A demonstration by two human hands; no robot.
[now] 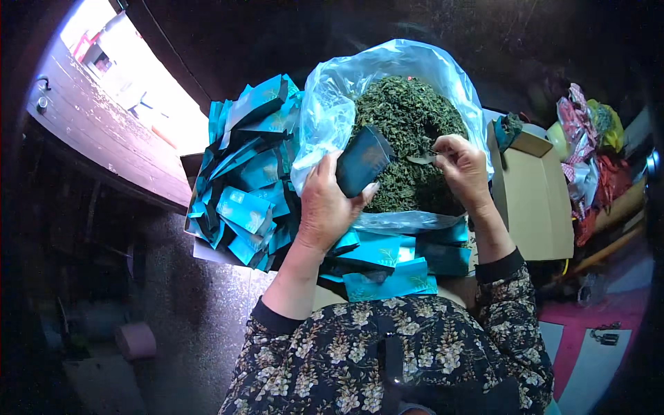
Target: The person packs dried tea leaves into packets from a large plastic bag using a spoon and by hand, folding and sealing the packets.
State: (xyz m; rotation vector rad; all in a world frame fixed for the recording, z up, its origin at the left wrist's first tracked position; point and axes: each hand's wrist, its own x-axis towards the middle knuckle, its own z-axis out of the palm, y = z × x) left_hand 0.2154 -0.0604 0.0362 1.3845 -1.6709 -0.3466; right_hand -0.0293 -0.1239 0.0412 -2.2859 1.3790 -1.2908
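Observation:
In my left hand (pixel 322 210) is a dark teal packet (pixel 363 162), tilted with its upper end towards the right. My right hand (pixel 463 168) pinches a small, thin metal utensil (pixel 420 160), perhaps a spoon, that points left towards the packet. Both hands are above a heap of dried green leaves (pixel 404 111), which look like loose tea. A large clear plastic bag (pixel 324 111) surrounds the leaves, its mouth spread wide. The far end of the utensil is hard to make out against them.
Many teal packets (pixel 246 207) pile up in a box on the left. More packets (pixel 384 284) lie between the bag and my body. To the right stands a cardboard box (pixel 539 202), with bundled plastic bags (pixel 578 135) beyond. A pink roll (pixel 136 340) sits low at left.

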